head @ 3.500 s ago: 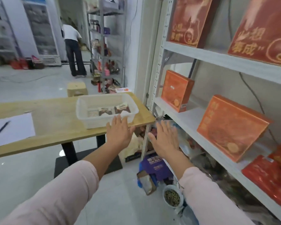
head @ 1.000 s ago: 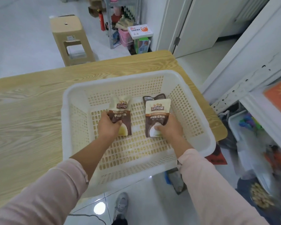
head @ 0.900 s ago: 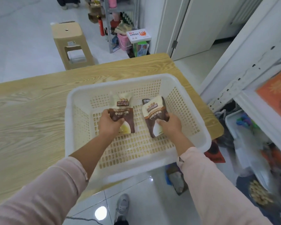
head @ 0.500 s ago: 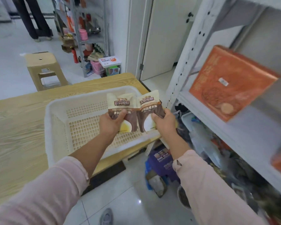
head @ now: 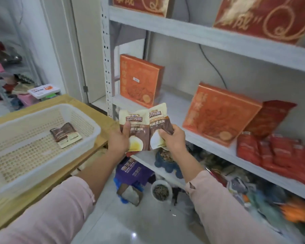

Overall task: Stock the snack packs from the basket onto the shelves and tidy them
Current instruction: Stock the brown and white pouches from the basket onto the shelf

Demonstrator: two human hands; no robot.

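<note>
Left grip (head: 119, 140) holds one snack pack (head: 136, 120), right grip (head: 174, 140) a second pack (head: 159, 120). Neither is on the shelf (head: 176, 108) yet. The basket (head: 42, 112) to their left has more.

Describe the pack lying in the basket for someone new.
Left of the shelves stands a wooden table carrying a white perforated basket. On its floor lies one brown-and-cream snack pack, flat, unlike the left pack and right pack gripped upright by the left hand and right hand.
</note>
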